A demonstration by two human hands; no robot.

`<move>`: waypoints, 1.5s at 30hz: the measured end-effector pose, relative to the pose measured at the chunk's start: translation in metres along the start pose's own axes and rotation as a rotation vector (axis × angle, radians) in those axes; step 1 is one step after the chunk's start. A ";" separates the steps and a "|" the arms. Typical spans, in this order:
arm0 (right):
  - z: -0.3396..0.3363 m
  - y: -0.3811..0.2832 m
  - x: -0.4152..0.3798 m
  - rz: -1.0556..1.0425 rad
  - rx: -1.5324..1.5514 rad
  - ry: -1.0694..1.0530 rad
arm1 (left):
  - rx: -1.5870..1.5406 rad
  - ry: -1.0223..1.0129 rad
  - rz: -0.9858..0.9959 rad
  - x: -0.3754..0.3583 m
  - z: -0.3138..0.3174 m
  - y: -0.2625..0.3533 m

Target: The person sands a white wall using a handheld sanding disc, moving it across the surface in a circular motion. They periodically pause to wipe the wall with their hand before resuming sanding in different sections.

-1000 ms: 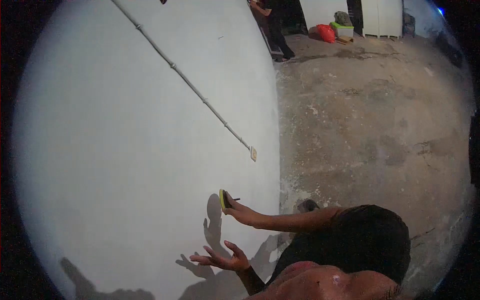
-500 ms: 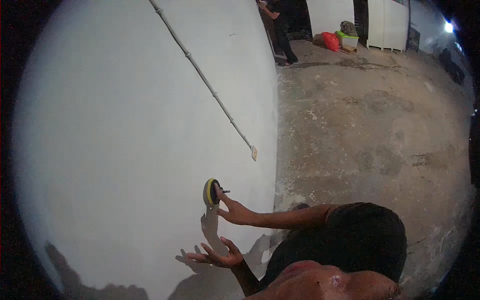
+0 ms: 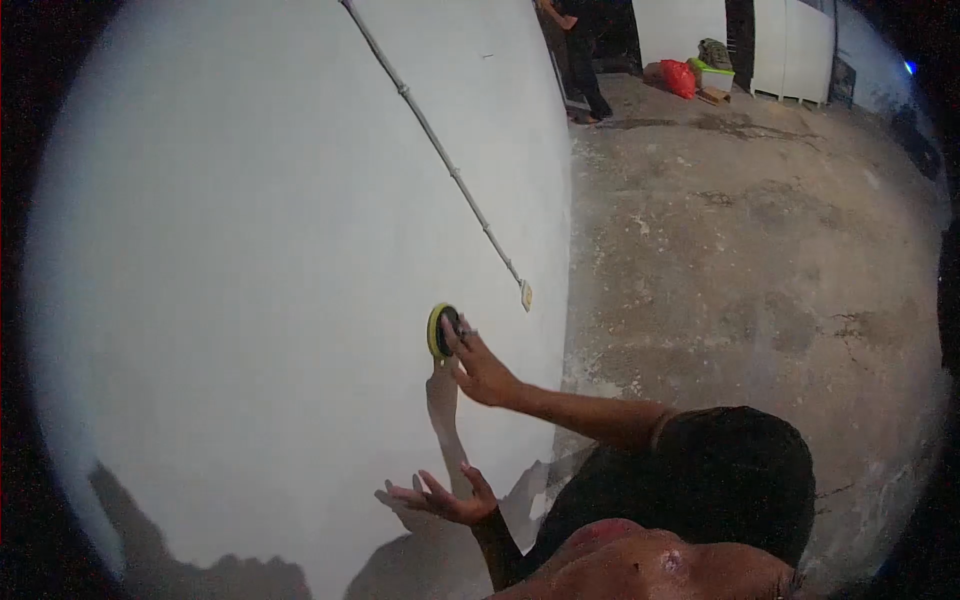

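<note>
- One left hand hung splayed and free near the white wall.
- Beyond, the right hand grasped a yellow-rimmed backing pad against it.
- Farther, a conduit met a wall box.
- Far off lay a red bag.

Right arm stretched out, left hand with fingers spread.

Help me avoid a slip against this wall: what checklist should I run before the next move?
1. Right hand on the round pad: ok, fingers across its black back.
2. Pad flat on the wall: cannot tell; it looks very close.
3. Pad clear of the wall box: ok, visible gap.
4. Left hand free: ok, empty, fingers spread.
5. Left hand braced on the wall: cannot tell.
</note>
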State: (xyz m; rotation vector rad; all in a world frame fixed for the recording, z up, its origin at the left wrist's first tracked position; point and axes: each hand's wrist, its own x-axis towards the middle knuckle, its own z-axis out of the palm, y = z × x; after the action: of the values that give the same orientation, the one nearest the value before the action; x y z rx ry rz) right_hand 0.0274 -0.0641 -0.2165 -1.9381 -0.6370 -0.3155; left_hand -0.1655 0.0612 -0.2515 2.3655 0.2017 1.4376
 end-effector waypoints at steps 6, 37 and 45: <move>-0.013 0.029 0.041 0.059 0.102 0.103 | 0.172 -0.101 0.034 -0.008 -0.008 0.002; -0.025 -0.009 0.035 -0.034 -0.179 0.047 | -0.155 -0.152 0.140 -0.001 -0.005 0.015; -0.022 -0.016 0.020 -0.062 -0.107 -0.056 | -0.272 -0.222 0.171 -0.008 0.002 0.011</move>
State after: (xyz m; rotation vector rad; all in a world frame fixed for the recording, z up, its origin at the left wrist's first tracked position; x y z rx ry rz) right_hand 0.0365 -0.0726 -0.1845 -2.0375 -0.7314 -0.3412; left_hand -0.1684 0.0475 -0.2550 2.3329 -0.2438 1.1735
